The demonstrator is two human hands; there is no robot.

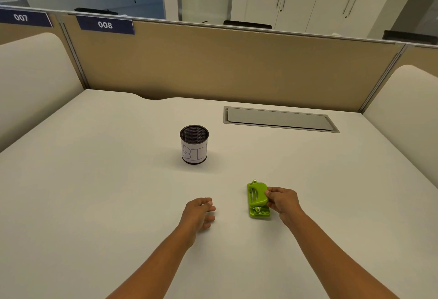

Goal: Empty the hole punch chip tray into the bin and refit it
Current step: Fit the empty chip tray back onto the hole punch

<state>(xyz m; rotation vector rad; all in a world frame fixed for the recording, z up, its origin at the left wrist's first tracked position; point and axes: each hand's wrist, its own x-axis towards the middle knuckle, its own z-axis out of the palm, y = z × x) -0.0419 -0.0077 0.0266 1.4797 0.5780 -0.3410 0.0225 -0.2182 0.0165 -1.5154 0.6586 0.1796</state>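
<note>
Here, low and right of centre in the frame, the right hand (283, 200) pinches the green hole punch (257, 200) on the desk (94, 180) while the left hand (200, 212) hovers loosely open and empty, so chips could spill short of the bin (194, 144) at mid-frame if the tray, hidden underneath, drops free.

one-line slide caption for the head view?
Right hand grips green plastic hole punch on white desk; left hand open beside it, black mesh bin behind.
</note>
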